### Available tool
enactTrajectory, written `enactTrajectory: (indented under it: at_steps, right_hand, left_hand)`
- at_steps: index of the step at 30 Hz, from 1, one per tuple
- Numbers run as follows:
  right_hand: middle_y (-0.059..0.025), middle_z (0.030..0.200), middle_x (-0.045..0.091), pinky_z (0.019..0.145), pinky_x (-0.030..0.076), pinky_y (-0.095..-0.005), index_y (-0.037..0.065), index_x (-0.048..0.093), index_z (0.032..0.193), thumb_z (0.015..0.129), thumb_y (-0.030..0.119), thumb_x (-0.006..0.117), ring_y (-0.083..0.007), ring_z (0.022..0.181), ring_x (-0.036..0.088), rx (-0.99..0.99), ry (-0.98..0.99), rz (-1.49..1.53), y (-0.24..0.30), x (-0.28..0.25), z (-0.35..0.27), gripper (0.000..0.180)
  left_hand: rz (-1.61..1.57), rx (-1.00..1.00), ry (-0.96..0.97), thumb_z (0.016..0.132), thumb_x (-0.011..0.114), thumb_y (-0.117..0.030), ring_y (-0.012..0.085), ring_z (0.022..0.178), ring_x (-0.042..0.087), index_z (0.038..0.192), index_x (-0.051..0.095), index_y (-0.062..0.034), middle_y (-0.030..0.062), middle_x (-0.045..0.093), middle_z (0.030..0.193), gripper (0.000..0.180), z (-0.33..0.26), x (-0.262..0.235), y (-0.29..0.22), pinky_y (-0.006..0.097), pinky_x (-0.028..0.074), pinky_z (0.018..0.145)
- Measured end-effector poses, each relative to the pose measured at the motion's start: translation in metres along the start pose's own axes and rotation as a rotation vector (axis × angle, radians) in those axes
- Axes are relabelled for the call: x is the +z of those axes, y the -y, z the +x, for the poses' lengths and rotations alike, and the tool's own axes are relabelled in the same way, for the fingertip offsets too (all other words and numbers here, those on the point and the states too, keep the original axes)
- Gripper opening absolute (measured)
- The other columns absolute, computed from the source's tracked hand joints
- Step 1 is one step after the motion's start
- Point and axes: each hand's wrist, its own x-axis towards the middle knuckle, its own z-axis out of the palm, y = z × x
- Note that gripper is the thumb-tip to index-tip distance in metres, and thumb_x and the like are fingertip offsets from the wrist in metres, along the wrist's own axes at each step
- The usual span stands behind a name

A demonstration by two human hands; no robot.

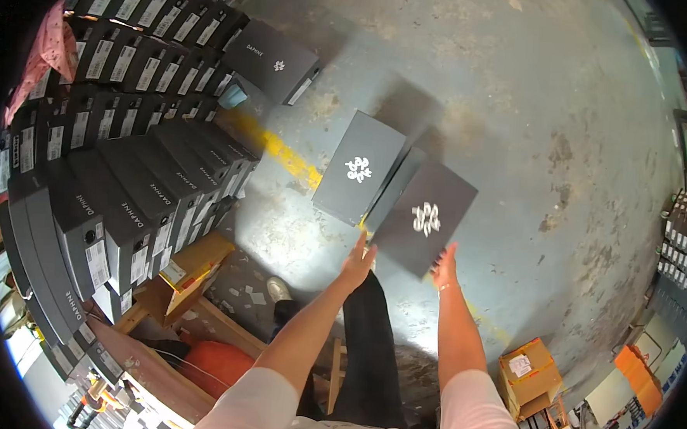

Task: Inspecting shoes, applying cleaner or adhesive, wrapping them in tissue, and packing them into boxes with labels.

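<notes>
Both arms are up and out over the concrete floor (pixel 520 107). The left hand (pixel 356 263) is spread wide, fingers splayed, its grip loose and holding nothing, fingertips just under the near edge of the two dark boxes. The right hand (pixel 445 266) is open too, palm up toward the right dark box (pixel 425 217), right at its near corner; whether it actually touches the cardboard, I cannot tell. That box carries a white emblem on its lid and sits tilted, overlapping the left dark box (pixel 359 176), which shows the same white emblem and lies just beside it, farther and to the left. A yellow painted line (pixel 284 153) runs across the floor beneath them. Far left, a tall stack of dark shoeboxes (pixel 127 195) fills the view, with another dark box (pixel 278 62) lying loose at the far edge. Near right, a small brown carton (pixel 529 372) rests on the floor.
</notes>
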Motion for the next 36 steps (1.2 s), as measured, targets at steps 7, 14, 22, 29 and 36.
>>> enactTrajectory:
  at_steps: [7,14,22,29,36]
  right_hand:
    - [-0.0138,0.143,0.041,0.109,0.026,-0.0387,0.001,0.041,0.138,0.094,0.057,0.036,-0.0282,0.135,0.033,-0.409,0.134,-0.686,-0.04,0.032,0.073,0.071]
    - [-0.0071,0.068,0.059,0.046,0.046,-0.0334,0.01,0.059,0.096,0.093,0.046,0.045,-0.0168,0.052,0.055,-0.27,0.223,-0.861,-0.095,-0.081,-0.033,0.039]
    - [-0.0095,0.087,0.061,0.06,0.054,-0.04,0.004,0.059,0.102,0.09,0.028,0.055,-0.0233,0.073,0.064,-0.109,0.366,-1.153,-0.095,-0.083,-0.212,0.027]
    - [-0.006,0.066,0.058,0.045,0.048,-0.0293,0.001,0.057,0.082,0.089,0.021,0.054,-0.0168,0.054,0.059,-0.772,0.734,-1.862,-0.08,0.105,-0.329,0.022]
    - [-0.0018,0.067,0.056,0.049,0.044,-0.0259,0.005,0.058,0.083,0.093,0.023,0.055,-0.0102,0.055,0.05,-0.576,1.489,-2.304,-0.304,0.28,-0.465,0.021]
  left_hand:
    - [0.006,-0.342,0.018,0.091,0.054,-0.038,0.0307,0.104,0.061,0.116,0.059,-0.0008,0.017,0.065,0.108,0.046,-0.135,-0.087,0.154,0.038,0.046,0.087]
    - [0.06,-0.501,-0.009,0.088,0.056,-0.043,0.0273,0.088,0.065,0.108,0.065,-0.0089,0.0131,0.068,0.093,0.04,-0.267,-0.152,0.092,0.037,0.05,0.078]
    - [-0.242,0.014,-0.115,0.086,0.062,-0.049,0.0153,0.072,0.056,0.095,0.068,-0.0059,0.0069,0.062,0.079,0.044,-0.371,-0.172,-0.054,0.034,0.047,0.069]
    - [-0.172,0.19,-0.744,0.087,0.06,-0.028,0.032,0.074,0.062,0.088,0.063,-0.0019,0.0184,0.063,0.083,0.026,-0.481,-0.227,0.02,0.04,0.05,0.068]
    - [-0.354,0.026,-1.735,0.085,0.065,-0.014,0.0268,0.091,0.061,0.097,0.062,-0.0025,0.0131,0.062,0.096,0.017,-0.705,-0.218,0.037,0.035,0.049,0.081]
